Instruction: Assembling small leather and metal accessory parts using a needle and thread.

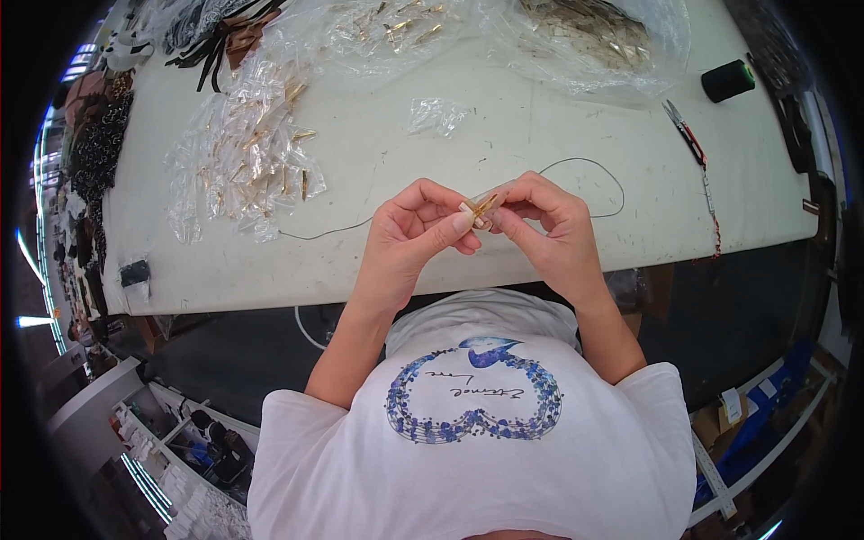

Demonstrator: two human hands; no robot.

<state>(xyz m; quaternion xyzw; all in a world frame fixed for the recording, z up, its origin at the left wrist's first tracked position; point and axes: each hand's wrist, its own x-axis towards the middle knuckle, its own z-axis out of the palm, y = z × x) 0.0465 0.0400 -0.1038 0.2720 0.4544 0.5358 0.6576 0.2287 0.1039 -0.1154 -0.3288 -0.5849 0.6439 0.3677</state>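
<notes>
Above the near part of the table, both of my hands meet at a small gold-coloured piece [483,209] with clear plastic around it. My left hand [409,227] pinches it between thumb and fingers from the left. From the other side my right hand [553,225] closes thumb and fingertips on the same piece and its plastic. A thin dark thread [331,232] runs out beside the left hand, and a loop of similar thread [623,189] curves over the table beyond the right hand. The fingers hide much of the piece, so its exact kind cannot be told.
On the pale table [360,117] lies a heap of small clear bags with gold-coloured pieces [261,148] at left. A large plastic bag [594,54] sits at the back. Thread snips [688,135] and a black thread spool [727,81] are at right; a crumpled clear bag [436,117] lies mid-table.
</notes>
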